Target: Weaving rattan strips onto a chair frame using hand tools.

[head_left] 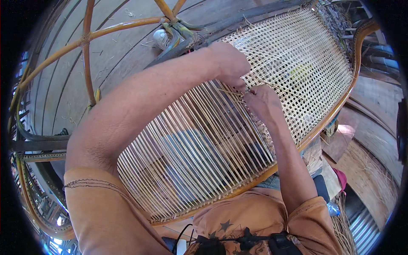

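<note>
A cane panel stretches across a curved rattan frame in front of me. Its right part carries a close open-hole weave, while the left part has only parallel cane strands running one way. Where the two parts meet, my left hand is closed, fingers pointing down at the weave's edge. Just below and to its right, my right hand pinches at the same spot, the fingertips of both nearly touching. A thin cane strand runs into their fingers; its exact hold is partly hidden by the knuckles.
Rattan poles of another frame stand at the upper left over a plank floor. A light-coloured shoe shows beyond the panel. Loose cane fibres and a corrugated metal sheet lie at the right.
</note>
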